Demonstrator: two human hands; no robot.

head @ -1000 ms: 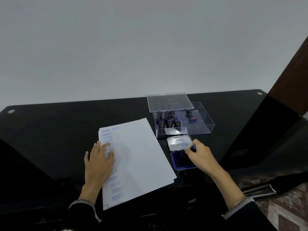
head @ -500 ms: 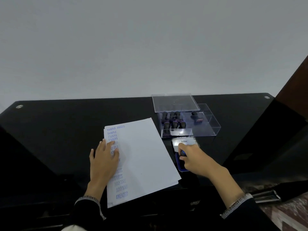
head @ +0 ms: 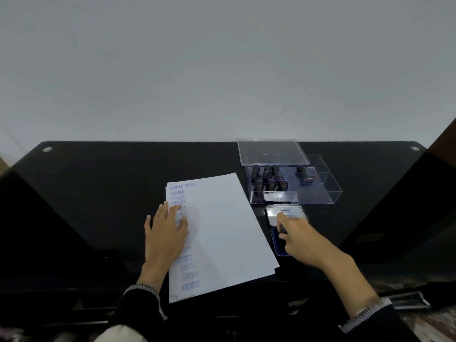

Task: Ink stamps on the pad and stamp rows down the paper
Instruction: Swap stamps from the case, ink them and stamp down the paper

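The paper (head: 222, 233), a small stack of white sheets, lies tilted on the black table (head: 98, 183), and a column of blue prints (SAMPLE repeated, AMENDED at the foot and once at the top) runs down its left edge. The left hand (head: 165, 233) lies flat on that column with its fingers straight and spread, just as it did half a second ago. To the right, touching nothing of the paper, the ink pad (head: 280, 239) sits open with its silver lid (head: 286, 213) hinged back toward the clear box (head: 293, 183), where seven dark stamps (head: 271, 185) stand in two compartments under the loose clear cover (head: 271, 151). The right hand (head: 303, 239) grips a dark stamp (head: 281, 230) between thumb and curled fingers and holds it down on the blue pad; a second ago it hovered by the lid's right corner, and it has since come left and down onto the ink.
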